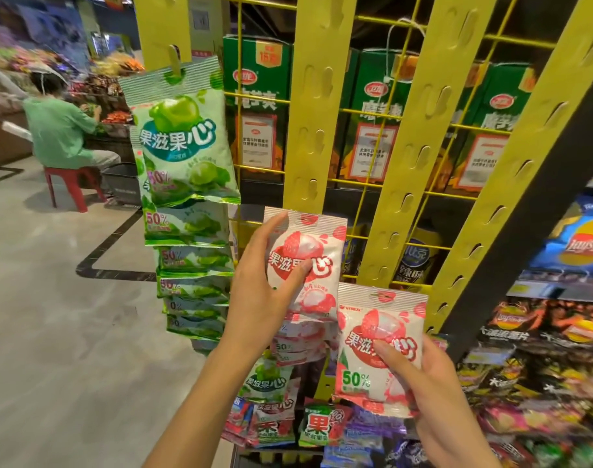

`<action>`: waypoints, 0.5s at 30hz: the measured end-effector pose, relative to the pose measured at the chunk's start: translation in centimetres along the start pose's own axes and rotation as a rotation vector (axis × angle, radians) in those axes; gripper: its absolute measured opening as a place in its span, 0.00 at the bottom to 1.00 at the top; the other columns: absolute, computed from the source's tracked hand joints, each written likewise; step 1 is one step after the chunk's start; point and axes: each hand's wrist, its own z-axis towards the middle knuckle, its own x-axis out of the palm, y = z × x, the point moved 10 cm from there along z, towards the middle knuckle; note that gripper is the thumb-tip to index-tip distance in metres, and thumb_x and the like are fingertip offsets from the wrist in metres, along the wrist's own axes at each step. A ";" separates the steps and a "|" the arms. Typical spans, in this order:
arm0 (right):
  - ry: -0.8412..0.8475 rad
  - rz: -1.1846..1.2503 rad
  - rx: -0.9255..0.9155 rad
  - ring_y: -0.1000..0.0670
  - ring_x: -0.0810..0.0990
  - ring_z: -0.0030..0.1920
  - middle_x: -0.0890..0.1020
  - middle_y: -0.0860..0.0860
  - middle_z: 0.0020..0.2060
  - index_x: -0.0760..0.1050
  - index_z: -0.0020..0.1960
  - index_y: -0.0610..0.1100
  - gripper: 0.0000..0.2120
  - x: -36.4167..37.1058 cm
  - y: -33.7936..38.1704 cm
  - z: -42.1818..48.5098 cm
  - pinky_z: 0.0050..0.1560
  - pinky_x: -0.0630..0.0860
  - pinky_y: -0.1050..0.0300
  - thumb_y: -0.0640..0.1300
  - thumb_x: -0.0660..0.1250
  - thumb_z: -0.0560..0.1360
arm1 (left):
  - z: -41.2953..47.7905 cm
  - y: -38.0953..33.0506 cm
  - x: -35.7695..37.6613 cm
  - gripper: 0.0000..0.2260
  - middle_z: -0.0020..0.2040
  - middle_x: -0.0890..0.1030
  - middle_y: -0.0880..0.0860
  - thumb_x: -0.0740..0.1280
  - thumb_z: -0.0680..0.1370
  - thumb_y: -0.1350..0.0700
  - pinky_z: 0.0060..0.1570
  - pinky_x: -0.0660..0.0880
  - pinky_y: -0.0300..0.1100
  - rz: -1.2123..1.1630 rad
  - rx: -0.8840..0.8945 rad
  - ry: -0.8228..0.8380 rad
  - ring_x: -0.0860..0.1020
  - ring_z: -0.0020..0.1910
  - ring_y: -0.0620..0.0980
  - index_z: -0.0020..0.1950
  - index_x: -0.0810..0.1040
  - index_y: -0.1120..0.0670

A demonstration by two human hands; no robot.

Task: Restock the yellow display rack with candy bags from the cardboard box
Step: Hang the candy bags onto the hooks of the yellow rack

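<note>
Midway through the hanging step, by the look of it. Pinching one pink candy bag [308, 261] with the left hand [264, 292]: thumb pressed on the printed front, forefinger stretched up to the top corner, remaining fingers hidden behind. Holding that bag up against a strip [317, 106] of the yellow rack [433, 96], just above a column of pink bags [298, 339] already hung there. Gripping a second pink bag [379, 342] in the right hand [420, 393], thumb across the front and fingers curled behind, lower and to the right, apart from the strips. Further left, a full column of green bags [183, 136]. Below the hands, a heap of loose bags [278, 423], likely inside the cardboard box, though no telling its walls from here. No telling either about the raised bag's top hole and any hook: too small to read. Next, probably: line up that hole with a free hook on the strip, push on, let go, then bring up the second bag the same way, taking care not to knock the hung ones loose
</note>
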 end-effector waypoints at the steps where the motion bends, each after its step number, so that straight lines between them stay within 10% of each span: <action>1: -0.006 -0.002 0.002 0.48 0.87 0.48 0.87 0.47 0.49 0.78 0.60 0.45 0.16 -0.1 -0.1 0.0 0.39 0.83 0.58 0.36 0.70 0.73 | 0.1 0.3 0.1 0.27 0.69 0.70 0.37 0.72 0.76 0.49 0.68 0.69 0.39 0.005 -0.007 -0.002 0.68 0.69 0.35 0.73 0.66 0.44; 9: -0.024 -0.013 0.024 0.44 0.86 0.50 0.87 0.45 0.50 0.77 0.61 0.45 0.20 -0.8 -0.4 -0.1 0.54 0.81 0.42 0.39 0.72 0.69 | -0.1 1.8 0.6 0.26 0.67 0.69 0.32 0.71 0.76 0.48 0.66 0.66 0.33 0.035 -0.057 -0.006 0.67 0.68 0.32 0.72 0.66 0.41; 15: -0.016 -0.006 0.044 0.43 0.86 0.51 0.87 0.45 0.51 0.77 0.62 0.45 0.21 -0.8 -0.7 -0.4 0.55 0.80 0.41 0.39 0.72 0.69 | -0.7 2.3 0.8 0.27 0.68 0.70 0.35 0.70 0.75 0.44 0.67 0.72 0.50 0.029 -0.078 -0.011 0.69 0.69 0.39 0.72 0.65 0.39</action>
